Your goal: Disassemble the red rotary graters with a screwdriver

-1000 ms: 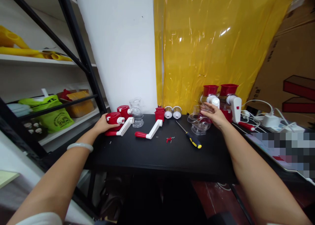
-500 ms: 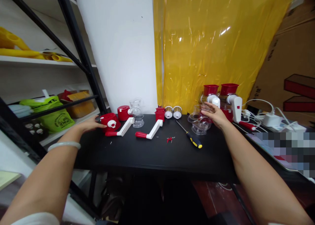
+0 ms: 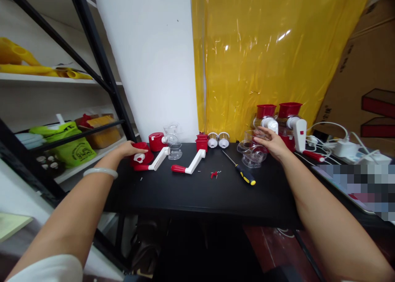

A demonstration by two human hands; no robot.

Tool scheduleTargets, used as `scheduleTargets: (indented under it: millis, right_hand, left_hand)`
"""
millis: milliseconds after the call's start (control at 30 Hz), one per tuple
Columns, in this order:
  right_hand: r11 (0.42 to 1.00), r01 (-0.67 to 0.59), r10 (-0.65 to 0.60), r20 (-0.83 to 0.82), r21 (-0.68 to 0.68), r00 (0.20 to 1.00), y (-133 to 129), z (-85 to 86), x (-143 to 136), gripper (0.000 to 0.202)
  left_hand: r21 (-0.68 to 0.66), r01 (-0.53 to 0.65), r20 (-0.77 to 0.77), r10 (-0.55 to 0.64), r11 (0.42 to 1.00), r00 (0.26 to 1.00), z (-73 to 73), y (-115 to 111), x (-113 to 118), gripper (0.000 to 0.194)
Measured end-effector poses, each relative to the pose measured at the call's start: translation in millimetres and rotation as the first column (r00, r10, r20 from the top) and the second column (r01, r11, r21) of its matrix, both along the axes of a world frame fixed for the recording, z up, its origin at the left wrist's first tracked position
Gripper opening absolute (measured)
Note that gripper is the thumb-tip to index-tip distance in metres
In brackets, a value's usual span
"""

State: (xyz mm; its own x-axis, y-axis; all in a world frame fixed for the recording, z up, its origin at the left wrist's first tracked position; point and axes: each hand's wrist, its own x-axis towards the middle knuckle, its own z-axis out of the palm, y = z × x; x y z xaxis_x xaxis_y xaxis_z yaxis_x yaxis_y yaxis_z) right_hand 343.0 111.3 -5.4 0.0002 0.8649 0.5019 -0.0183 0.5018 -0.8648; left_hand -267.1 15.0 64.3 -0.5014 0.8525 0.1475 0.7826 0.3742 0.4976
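At the left end of the table, my left hand [image 3: 127, 149] is closed over the top of a red plastic base [image 3: 145, 152] with a white round fitting on its side. My right hand [image 3: 271, 143] grips the upper edge of a clear plastic housing [image 3: 251, 158], which stands at the table's right. Between the hands lie two white cranks, a left one [image 3: 159, 158] and a middle one [image 3: 196, 161], both with red handles. A second red base [image 3: 156, 141] sits behind the left crank, beside another clear housing [image 3: 175, 146].
A screwdriver [image 3: 243, 173] lies right of small red pieces and screws [image 3: 214, 175]. Two metal drums [image 3: 218, 140] and a red hopper [image 3: 201, 142] stand at the back. Assembled crank graters [image 3: 290, 125] and a power strip [image 3: 345, 148] are at right; a shelf rack [image 3: 105, 68] borders the left.
My left hand has moved right and come over the red base, which has turned so its white fitting faces further left. My right hand stays at the clear housing; the view shifted slightly.
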Motion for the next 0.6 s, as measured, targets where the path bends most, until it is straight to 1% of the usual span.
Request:
scheduleTargets:
  millis: [67, 133, 200, 367, 500, 600]
  right_hand:
    - [1.000, 0.014, -0.014, 0.028, 0.017, 1.000, 0.8, -0.8, 0.4, 0.076]
    - [1.000, 0.016, -0.017, 0.041, 0.019, 0.999, 0.8, -0.9, 0.4, 0.076]
    - [1.000, 0.011, -0.011, 0.043, 0.017, 0.999, 0.2, -0.6, 0.1, 0.077]
    - [0.999, 0.009, -0.011, 0.056, 0.036, 0.998, 0.0, -0.6, 0.0, 0.074]
    - [0.996, 0.025, -0.032, 0.082, 0.080, 0.996, 3.2, -1.4, 1.0, 0.073]
    - [0.989, 0.063, -0.077, 0.106, 0.133, 0.991, 2.9, -0.6, -0.3, 0.073]
  left_hand:
    - [-0.078, 0.035, -0.010, -0.036, 0.996, 0.999, 3.4, -0.8, 0.0, 0.096]
    - [-0.068, 0.085, -0.018, -0.086, 0.994, 0.996, 4.3, -0.8, 1.6, 0.105]
    - [-0.041, 0.099, -0.001, -0.099, 0.994, 0.995, 3.3, -0.1, 3.3, 0.112]
    - [-0.010, 0.104, 0.090, -0.103, 0.995, 0.991, -1.8, 2.0, 6.7, 0.120]
    - [-0.014, 0.081, 0.105, -0.079, 0.997, 0.991, -3.4, 1.0, 12.1, 0.126]
    - [-0.018, 0.068, 0.111, -0.066, 0.997, 0.992, -2.2, -1.2, 16.8, 0.123]
